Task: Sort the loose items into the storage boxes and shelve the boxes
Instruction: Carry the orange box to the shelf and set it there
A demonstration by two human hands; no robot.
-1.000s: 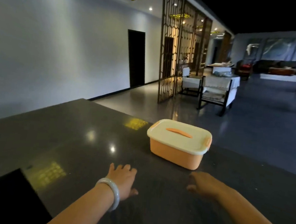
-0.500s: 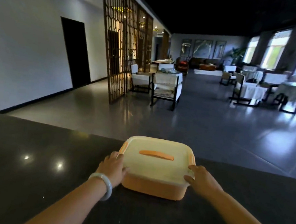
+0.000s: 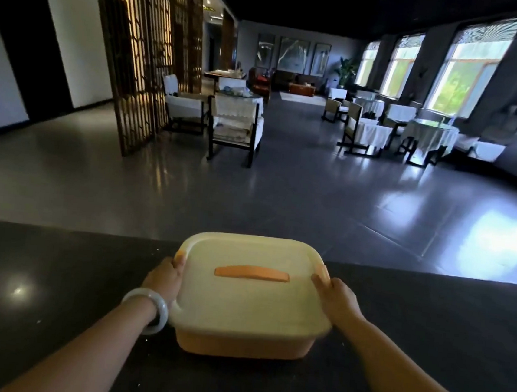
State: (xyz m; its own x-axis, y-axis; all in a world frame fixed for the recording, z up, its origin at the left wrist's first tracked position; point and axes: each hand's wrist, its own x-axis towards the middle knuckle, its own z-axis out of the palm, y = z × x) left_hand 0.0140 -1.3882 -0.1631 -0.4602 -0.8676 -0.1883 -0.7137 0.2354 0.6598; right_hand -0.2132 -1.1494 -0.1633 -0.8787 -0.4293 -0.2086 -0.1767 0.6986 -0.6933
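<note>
An orange storage box [image 3: 244,341] with a cream lid and a flat orange handle sits on the dark counter [image 3: 52,286], straight in front of me. My left hand [image 3: 164,280], with a pale bangle on the wrist, grips the box's left side at the lid clip. On the opposite side my right hand [image 3: 337,299] holds the box at its clip. The lid is closed, so what is inside is hidden. No loose items show.
The counter's far edge [image 3: 89,232] runs just behind the box, with grey tiled floor beyond. A wooden lattice screen [image 3: 131,57] stands at the left. Chairs and cloth-covered tables [image 3: 430,133] fill the room further back, below bright windows at the right.
Both hands went from flat on the counter to the box's two sides. The view turned right and closed in, and the box now sits nearer to me.
</note>
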